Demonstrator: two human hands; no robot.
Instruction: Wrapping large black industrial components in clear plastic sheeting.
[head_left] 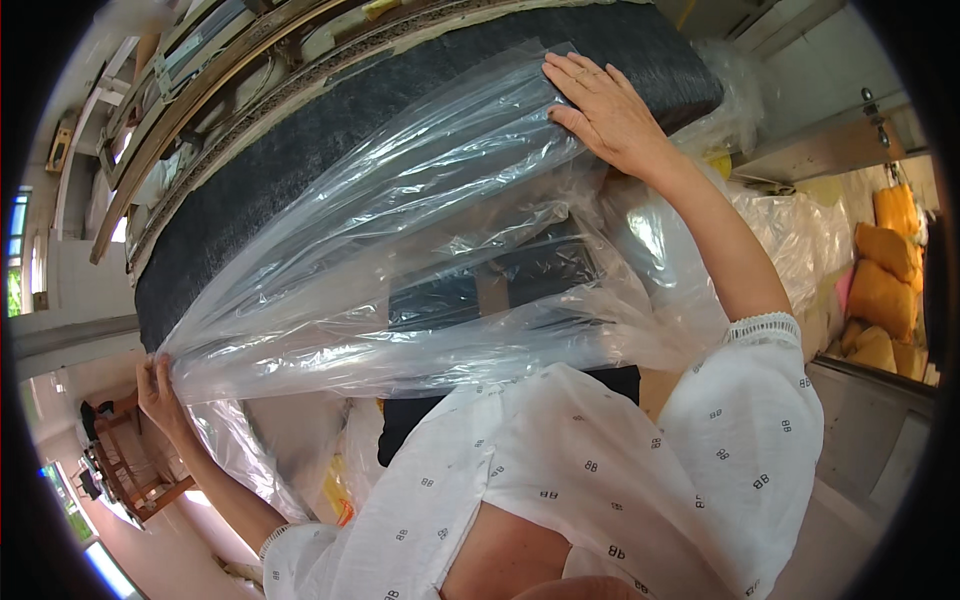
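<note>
Progress: partway, by judgement. Done: clear plastic sheet (350,270) drawn out in long folds, with its far edge laid over part of the long black block (230,215). Location of sheet: along the block's near side, just in front of the white patterned shirt (590,450). At left hand (158,392): fingers bent and closed on the gathered left corner, folds converging to the grip. At right hand (605,110): nearly flat, palm down, fingers extended, thumb apart, resting on the sheet towards the block's right end; nothing gripped. Under the film: dark panel (545,275), visible through it. Outstanding, by judgement: bare strip of black along the far side, creases unsmoothed, near edge loose. Fastening at right end: not possible to tell.
</note>
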